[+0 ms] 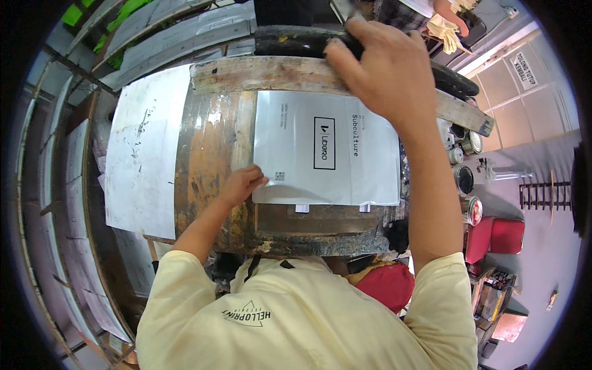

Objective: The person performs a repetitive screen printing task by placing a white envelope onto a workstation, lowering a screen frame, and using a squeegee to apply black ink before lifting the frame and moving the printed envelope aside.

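A white sheet with black print (296, 148) lies on an ink-stained wooden board (209, 142) in front of me; whether it is a single sheet or a flat bag, I cannot tell. At its near left corner, the fingertips of my left hand (243, 185) are pinched on the edge, which curls up slightly. My right hand (394, 74) reaches high over the far side, its fingers curled over a wooden frame (265, 75) and the dark stained bar (296, 42) behind it. The hand itself hides part of that grip. Small white tabs (302, 209) show below the sheet's near edge.
A white panel with dark smears (145, 148) covers the board's left side. Racks holding white sheets (77, 179) stand at far left. Several tins (464, 179) line the right side, near a red chair (505, 235). Another person's hand (459, 21) shows at top right.
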{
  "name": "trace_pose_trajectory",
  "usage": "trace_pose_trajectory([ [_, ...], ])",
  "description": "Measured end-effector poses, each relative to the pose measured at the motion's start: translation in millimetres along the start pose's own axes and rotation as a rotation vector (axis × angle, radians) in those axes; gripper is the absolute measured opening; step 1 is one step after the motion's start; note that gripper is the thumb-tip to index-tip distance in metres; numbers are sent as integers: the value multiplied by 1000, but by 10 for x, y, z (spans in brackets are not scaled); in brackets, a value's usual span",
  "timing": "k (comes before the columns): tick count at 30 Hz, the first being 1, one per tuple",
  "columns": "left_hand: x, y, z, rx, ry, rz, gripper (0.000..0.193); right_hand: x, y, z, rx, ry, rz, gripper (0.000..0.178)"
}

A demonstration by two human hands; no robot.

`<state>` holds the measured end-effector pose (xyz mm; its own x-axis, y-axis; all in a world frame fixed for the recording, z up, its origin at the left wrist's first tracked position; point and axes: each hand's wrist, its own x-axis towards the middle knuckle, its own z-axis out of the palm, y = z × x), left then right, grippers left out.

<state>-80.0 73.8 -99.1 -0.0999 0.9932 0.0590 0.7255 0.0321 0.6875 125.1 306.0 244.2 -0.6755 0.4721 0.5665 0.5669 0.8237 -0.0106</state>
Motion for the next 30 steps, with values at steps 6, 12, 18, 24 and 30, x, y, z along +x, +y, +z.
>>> trace_pose_trajectory([
  [6, 253, 443, -505, -217, 139, -66, 13, -186, 67, 163, 70, 166, -48, 49],
  [12, 31, -668, -1145, -359, 84, -406, 15, -134, 71, 141, 75, 120, -20, 48],
  [18, 84, -2123, -2165, -22, 50, -431, 21, 31, 71, 65, 57, 91, -1, 44],
  [24, 519, -2453, -2568, 977, 443, -538, 43, 192, 178, -43, 87, 29, -49, 38],
  [30, 678, 342, 485, 380, -257, 82, 53, 302, -141, -411, 398, -273, 330, 46],
])
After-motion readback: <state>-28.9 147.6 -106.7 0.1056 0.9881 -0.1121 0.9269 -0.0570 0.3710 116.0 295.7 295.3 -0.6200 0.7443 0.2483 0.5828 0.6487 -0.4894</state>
